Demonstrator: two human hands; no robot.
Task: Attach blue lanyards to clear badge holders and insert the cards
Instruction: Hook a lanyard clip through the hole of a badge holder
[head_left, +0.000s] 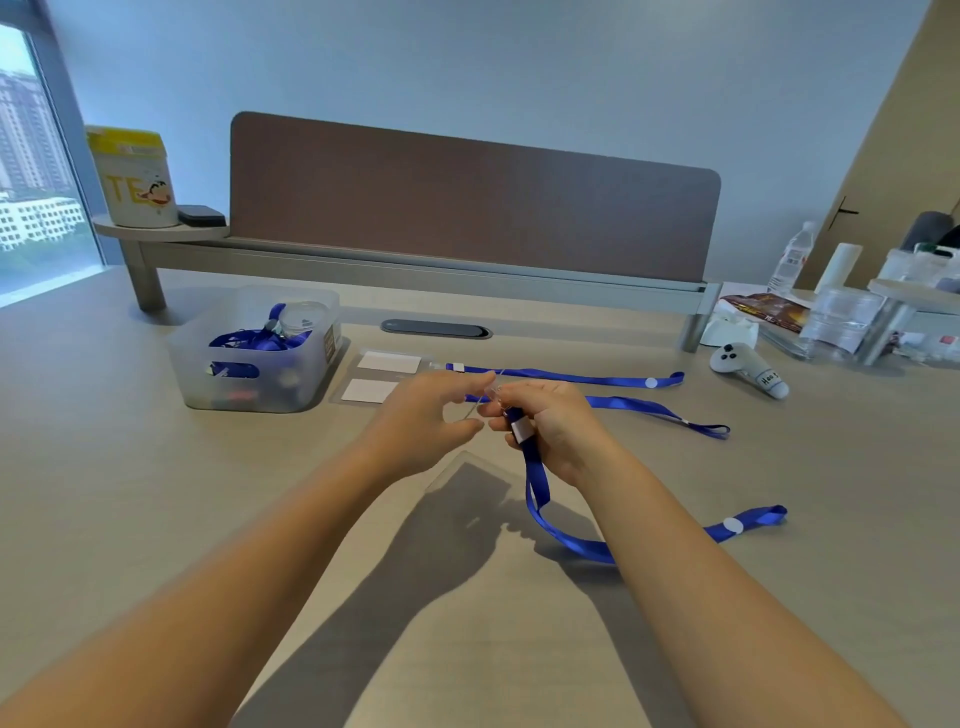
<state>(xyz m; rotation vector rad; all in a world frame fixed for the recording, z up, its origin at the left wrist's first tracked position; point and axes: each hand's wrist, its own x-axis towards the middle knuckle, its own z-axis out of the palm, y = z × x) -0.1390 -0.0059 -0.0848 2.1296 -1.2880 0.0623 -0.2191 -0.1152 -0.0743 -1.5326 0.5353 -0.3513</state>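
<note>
My right hand (556, 426) grips the clip end of a blue lanyard (571, 543), whose strap loops down onto the table and trails right. My left hand (421, 415) pinches a clear badge holder (470, 467) that hangs tilted below the fingers, its top edge meeting the lanyard's metal clip between both hands. Two other blue lanyards lie behind, the far lanyard (571, 376) and the nearer lanyard (660, 410). Two clear holders with white cards lie at left: the far holder (389, 362) and the near holder (369, 391).
A translucent bin (260, 358) with more lanyards stands at left. A white controller (748, 369) lies at right, near bottles and packets. A desk divider (467, 202) on a raised shelf runs across the back. A cable port (436, 328) sits mid-table.
</note>
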